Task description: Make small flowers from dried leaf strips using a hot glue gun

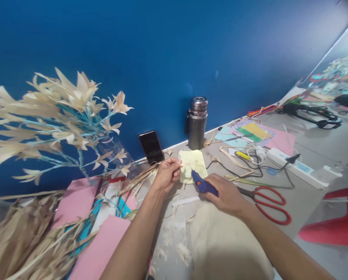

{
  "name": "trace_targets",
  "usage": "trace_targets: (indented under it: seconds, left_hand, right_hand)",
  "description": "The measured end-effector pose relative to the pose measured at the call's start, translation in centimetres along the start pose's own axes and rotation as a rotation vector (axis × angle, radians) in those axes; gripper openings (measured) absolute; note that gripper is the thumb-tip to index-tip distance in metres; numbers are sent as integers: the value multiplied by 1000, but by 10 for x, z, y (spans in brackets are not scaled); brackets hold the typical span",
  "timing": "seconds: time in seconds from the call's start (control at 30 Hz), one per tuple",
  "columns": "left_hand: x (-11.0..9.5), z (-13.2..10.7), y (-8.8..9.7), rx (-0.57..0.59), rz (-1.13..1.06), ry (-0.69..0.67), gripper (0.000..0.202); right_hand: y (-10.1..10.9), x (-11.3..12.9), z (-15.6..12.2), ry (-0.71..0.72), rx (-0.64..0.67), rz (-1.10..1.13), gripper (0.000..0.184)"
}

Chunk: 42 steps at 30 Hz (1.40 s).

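My right hand (225, 194) is wrapped round a blue glue gun (203, 184), whose nozzle points up and to the left over a pale yellow sheet (195, 156). Beside the sheet's left edge, my left hand (168, 173) is closed in a pinch. A small pale piece seems to stick out from its fingertips, too small to name. Red-handled scissors (271, 200) lie just right of my right wrist. A thin black cord (220, 165) runs across the table behind the glue gun.
At the left stand dried-husk flowers (74, 101) on blue stems, above pink sheets (77, 198) and dry husks (13, 233). A phone (151, 147) and a dark flask (197, 124) stand by the blue wall. To the right are a white power strip (299, 167) and coloured paper (282, 140).
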State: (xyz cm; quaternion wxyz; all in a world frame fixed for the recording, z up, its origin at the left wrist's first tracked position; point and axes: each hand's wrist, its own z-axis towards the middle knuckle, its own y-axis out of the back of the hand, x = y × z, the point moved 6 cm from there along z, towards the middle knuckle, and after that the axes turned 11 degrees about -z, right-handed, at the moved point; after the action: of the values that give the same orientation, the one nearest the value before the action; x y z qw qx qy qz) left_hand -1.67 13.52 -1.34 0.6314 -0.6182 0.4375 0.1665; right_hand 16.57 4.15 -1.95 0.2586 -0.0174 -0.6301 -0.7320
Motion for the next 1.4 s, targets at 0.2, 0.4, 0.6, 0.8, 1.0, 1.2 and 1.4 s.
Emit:
trace_targets:
  seconds: [0.2,0.4,0.6,0.8,1.0,1.2,1.4]
  left_hand:
    - [-21,-10,-19,-3,416,-171,25]
    - [-33,-27,-52,119,704,-305,13]
    - [-35,-35,-64,183,696,-367,11]
    - [-43,-41,-67,204,623,-397,9]
    - [-42,-56,-90,396,798,-498,15]
    - [-40,-63,-97,446,900,-630,16]
    - [-42,-65,-95,393,915,-665,14]
  right_hand:
    - [39,11,9,90,-46,-62,18]
    - [77,32,44,-42,-230,85,14]
    - [67,39,55,-19,-89,200,13]
    - [74,8,48,-251,-230,621,15]
    - [48,7,47,-398,-188,1481,28]
    - [37,25,43,-375,-182,1780,30]
    - [34,38,39,-318,-136,1872,29]
